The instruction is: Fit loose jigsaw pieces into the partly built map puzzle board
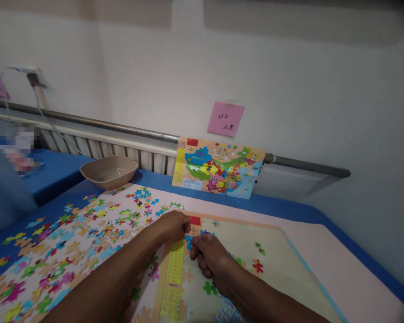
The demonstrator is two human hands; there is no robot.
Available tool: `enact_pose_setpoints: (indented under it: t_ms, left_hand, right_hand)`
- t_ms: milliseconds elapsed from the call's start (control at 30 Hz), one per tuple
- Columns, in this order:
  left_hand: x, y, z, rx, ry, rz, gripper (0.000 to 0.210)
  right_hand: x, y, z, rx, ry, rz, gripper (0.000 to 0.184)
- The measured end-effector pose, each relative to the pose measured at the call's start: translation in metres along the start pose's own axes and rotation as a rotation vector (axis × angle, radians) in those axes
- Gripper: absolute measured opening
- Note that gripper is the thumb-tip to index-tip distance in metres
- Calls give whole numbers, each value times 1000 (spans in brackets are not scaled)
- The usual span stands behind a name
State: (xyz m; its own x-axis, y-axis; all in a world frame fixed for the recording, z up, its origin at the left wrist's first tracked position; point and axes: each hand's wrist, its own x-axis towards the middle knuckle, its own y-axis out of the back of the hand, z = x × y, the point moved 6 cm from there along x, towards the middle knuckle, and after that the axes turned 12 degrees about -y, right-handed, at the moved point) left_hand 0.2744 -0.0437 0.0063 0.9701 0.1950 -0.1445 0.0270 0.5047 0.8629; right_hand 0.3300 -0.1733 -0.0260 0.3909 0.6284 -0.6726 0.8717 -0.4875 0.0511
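Note:
My left hand (173, 226) and my right hand (210, 255) meet at the top left corner of a puzzle board (283, 264) on the table. Between their fingertips is a blue puzzle piece (188, 241), pinched against the board beside its yellow strip (174, 273) and small red flag (194, 220). A few pieces sit in the board: a red one (257, 266), green ones (209, 288). Several loose colourful pieces (87, 233) lie spread to the left of my left arm.
A printed reference map (218, 167) leans against the radiator (121, 150) at the back. A beige bowl (108, 171) stands at the table's far left. A pink note (225, 119) sticks on the wall. The blue table edge (357, 251) runs along the right.

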Motion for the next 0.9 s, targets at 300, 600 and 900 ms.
enact_pose_setpoints:
  t_ms: [300,600,900]
  left_hand:
    - [-1,0,4,20,-9,-18,27]
    - [1,-5,-2,53,-41,1,26]
    - [4,-7,-6,69,-37,-10,21]
  right_hand:
    - [-3,-2,-2,0,-11,-13,43]
    - [-5,-2,-2,11,-2,-25,44]
    - [4,-1,1,32,13,-48,33]
